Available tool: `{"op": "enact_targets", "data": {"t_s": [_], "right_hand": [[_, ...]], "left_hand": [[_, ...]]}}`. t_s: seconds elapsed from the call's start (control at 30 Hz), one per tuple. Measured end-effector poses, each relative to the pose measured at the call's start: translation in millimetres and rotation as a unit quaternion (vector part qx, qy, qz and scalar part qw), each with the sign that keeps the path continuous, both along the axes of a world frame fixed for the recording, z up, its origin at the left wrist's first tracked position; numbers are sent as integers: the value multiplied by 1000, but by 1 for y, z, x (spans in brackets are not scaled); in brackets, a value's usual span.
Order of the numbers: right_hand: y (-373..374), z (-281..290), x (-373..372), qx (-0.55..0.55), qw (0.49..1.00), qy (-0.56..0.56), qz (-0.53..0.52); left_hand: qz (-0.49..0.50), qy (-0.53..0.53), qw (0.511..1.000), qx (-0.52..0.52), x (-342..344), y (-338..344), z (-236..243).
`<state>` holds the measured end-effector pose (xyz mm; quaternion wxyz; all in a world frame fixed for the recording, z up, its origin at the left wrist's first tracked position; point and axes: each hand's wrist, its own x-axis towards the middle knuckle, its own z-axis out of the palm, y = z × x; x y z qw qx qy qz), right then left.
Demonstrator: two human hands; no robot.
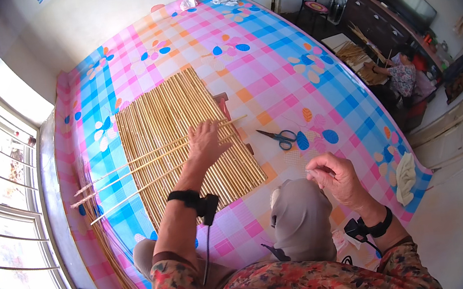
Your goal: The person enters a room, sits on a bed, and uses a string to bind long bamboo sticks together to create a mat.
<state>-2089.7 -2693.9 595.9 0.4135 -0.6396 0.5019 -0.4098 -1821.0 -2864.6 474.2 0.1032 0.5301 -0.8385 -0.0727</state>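
Observation:
A mat of straw-coloured stalks laid side by side lies in front of me on a checked, flowered sheet. Palm down over its right part is my left hand, fingers stretched out on several loose stalks that lie across the mat and jut past its left edge. My right hand is raised beside my right knee, thumb and fingertips pinched together; what they hold, if anything, is too small to make out. Dark-handled scissors, blades apart, lie right of the mat.
A bundle of long thin stalks lies along the left edge near the window. A reddish-brown object shows partly from under the mat. A pale cloth sits at the right edge. Beyond the sheet, another person sits by more stalks.

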Motion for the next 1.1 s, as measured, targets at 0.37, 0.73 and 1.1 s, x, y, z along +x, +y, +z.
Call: {"op": "enact_targets", "data": {"t_s": [0.37,0.73,1.1], "right_hand": [[0,2,5,20,1000,-12,20],[5,8,10,18,999,3,47],[-5,32,23,44,996,-74,10]], "left_hand": [[29,-3,992,-123,44,30,-42],[60,24,987,-146,17,14,-48],[75,65,993,-62,22,39,-10]]}}
